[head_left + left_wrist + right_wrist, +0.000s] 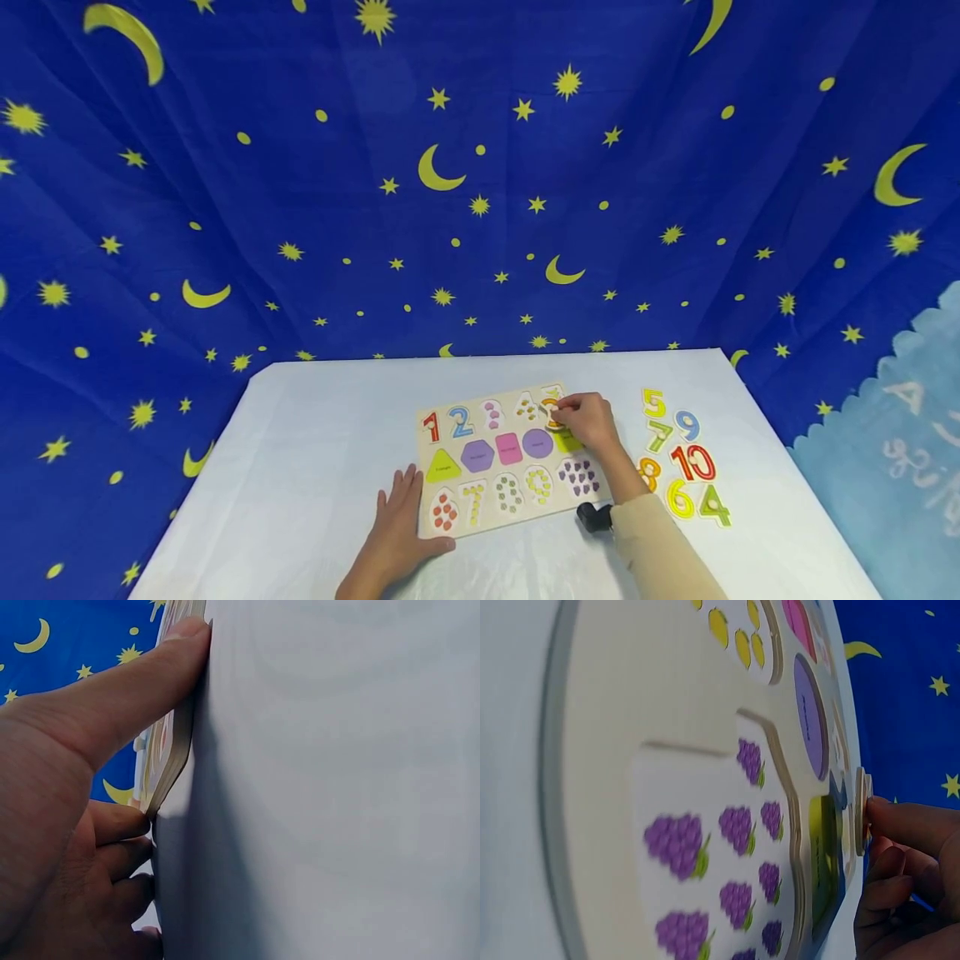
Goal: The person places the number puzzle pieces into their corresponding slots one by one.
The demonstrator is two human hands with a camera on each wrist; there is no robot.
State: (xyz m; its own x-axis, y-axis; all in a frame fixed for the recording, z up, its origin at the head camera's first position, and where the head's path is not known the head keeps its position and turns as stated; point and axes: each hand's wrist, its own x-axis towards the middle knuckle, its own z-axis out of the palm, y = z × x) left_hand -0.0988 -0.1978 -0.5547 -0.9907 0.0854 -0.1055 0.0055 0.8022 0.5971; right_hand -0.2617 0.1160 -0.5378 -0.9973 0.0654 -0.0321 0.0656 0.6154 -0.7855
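Note:
A wooden number puzzle board lies on the white table, with a red 1 and a blue 2 in its upper-left recesses. My left hand rests at the board's near-left corner, thumb along the front edge and fingers beside the left edge; the left wrist view shows the thumb on the board. Over the upper-right recess, my right hand pinches an orange number piece that looks like a 3. From the right wrist view this piece appears edge-on, tilted above the board.
Right of the board lie several loose number pieces, among them a 5, a blue 9, a red 10 and a green 4. The board's middle row holds coloured shapes, including a purple hexagon. A blue curtain hangs behind the table.

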